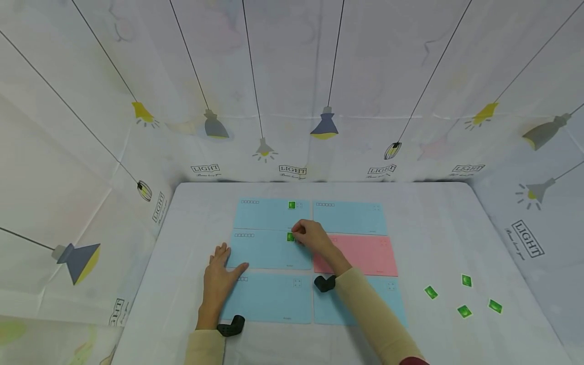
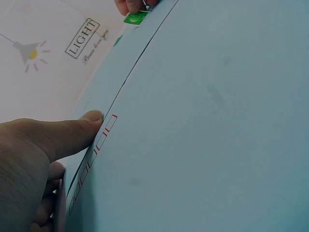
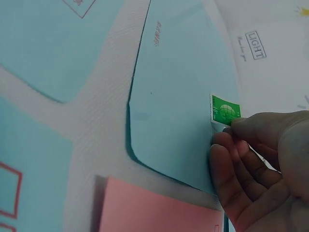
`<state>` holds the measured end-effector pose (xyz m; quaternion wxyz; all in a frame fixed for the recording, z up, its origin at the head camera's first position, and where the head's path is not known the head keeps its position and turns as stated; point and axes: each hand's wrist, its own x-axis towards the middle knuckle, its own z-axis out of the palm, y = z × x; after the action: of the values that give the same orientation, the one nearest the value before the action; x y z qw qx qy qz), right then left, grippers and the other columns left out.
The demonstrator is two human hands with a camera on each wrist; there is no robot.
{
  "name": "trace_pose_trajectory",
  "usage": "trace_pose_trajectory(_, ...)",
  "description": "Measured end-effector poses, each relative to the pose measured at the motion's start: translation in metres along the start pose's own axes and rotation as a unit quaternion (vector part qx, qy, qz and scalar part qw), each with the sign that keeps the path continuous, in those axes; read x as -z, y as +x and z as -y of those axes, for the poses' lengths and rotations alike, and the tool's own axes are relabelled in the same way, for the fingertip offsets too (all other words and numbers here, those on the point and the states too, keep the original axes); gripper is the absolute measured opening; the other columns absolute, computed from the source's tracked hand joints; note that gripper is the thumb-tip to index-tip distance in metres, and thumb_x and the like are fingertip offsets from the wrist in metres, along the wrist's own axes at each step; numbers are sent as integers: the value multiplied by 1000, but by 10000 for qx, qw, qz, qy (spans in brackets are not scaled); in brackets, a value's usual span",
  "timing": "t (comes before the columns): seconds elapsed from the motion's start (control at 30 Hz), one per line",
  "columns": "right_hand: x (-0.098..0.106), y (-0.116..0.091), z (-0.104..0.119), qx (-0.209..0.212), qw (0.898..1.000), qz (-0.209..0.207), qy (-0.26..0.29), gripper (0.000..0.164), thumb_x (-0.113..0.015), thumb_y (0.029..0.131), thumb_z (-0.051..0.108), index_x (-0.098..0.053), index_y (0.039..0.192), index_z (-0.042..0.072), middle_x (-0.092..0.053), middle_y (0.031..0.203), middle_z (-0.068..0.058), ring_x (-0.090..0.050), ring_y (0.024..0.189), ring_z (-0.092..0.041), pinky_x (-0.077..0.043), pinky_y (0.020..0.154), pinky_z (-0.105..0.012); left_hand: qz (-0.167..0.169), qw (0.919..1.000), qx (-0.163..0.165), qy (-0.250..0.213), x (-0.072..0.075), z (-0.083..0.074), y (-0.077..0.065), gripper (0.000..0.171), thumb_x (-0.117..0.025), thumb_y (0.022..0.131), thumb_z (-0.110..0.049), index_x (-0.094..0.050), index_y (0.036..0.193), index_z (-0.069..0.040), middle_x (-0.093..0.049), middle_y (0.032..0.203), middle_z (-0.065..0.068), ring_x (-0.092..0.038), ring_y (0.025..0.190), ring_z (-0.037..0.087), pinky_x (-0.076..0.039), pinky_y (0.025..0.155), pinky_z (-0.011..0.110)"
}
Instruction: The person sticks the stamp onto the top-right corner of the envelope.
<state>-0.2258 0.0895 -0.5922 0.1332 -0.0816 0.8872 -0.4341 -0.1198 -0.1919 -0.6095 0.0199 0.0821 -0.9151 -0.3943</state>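
My right hand (image 1: 314, 237) pinches a green postage stamp (image 3: 226, 110) between thumb and fingertips. The stamp is at the upper right corner of the middle-left blue envelope (image 1: 264, 253). In the right wrist view its picture side faces up, and the thumb covers one corner. My left hand (image 1: 220, 279) rests spread at that envelope's left end, its thumb (image 2: 72, 135) on the lower edge by the row of small red boxes. Above lies another blue envelope (image 1: 262, 215) with a green stamp (image 1: 292, 205) at its upper right.
A blue envelope (image 1: 269, 299) lies nearest on the left. The right column has a blue envelope (image 1: 349, 218), a pink envelope (image 1: 369, 255) and another blue envelope (image 1: 383, 299). Several loose green stamps (image 1: 464, 311) lie at the right of the white table (image 1: 438, 223). Printed cloth surrounds it.
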Motion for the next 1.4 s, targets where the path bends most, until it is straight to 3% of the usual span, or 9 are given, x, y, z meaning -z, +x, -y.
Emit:
trace_pose_trajectory(0.47, -6, 3, -4, 285, 9975, -300, -573, 8, -67, 94, 15, -71, 99, 11, -69, 89, -1, -57, 78, -13, -50, 73, -29, 2, 10000, 26, 0, 0, 0, 1, 80, -82, 83, -33, -49, 144, 6, -38, 159, 17, -23, 154, 39, -19, 123, 61)
trace_pose_trajectory(0.87, -13, 2, 0, 603, 9889, -453, -1282, 7, -66, 94, 11, -70, 98, 8, -67, 88, -2, -54, 75, -13, -50, 69, -29, -22, 10000, -12, 39, -2, 2, 1, 80, -82, 83, -34, -49, 144, 5, -37, 160, 15, -22, 154, 38, -19, 123, 62)
trace_pose_trajectory(1.4, -16, -4, 5, 740, 9831, -667, -1536, 4, -67, 94, 8, -70, 96, 7, -63, 85, -2, -51, 74, -13, -47, 67, -29, -23, 10000, -10, 2, -1, 1, 0, 80, -82, 83, -35, -49, 144, 5, -38, 160, 16, -22, 154, 39, -19, 123, 62)
